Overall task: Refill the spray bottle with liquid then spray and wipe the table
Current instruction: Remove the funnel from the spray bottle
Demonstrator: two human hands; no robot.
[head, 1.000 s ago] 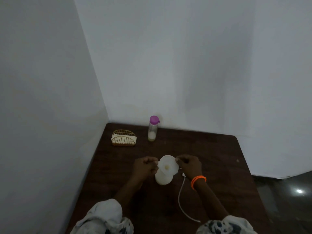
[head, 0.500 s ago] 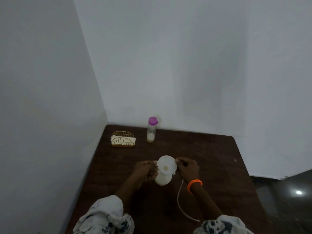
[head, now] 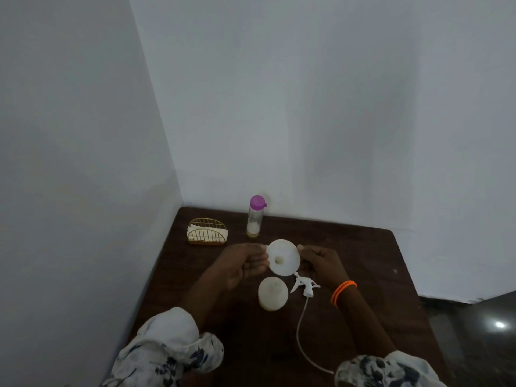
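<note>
Near edge: tube (head: pixel 300 333) runs from spray head (head: pixel 305 286), lying on table (head: pixel 377 275) just R of bottle (head: pixel 272 293). Bottle upright, uncapped, mid-table, well in from all edges. Beyond it funnel (head: pixel 283 257) held in air, wide mouth toward camera; L hand (head: pixel 241 263) pinches its L rim, R hand (head: pixel 321 263) pinches R rim. R half of table bare wood out to R edge. Far L corner: napkin holder (head: pixel 207 231) near L edge by wall; refill bottle (head: pixel 255 216), purple cap, upright near back edge, little liquid at bottom.
</note>
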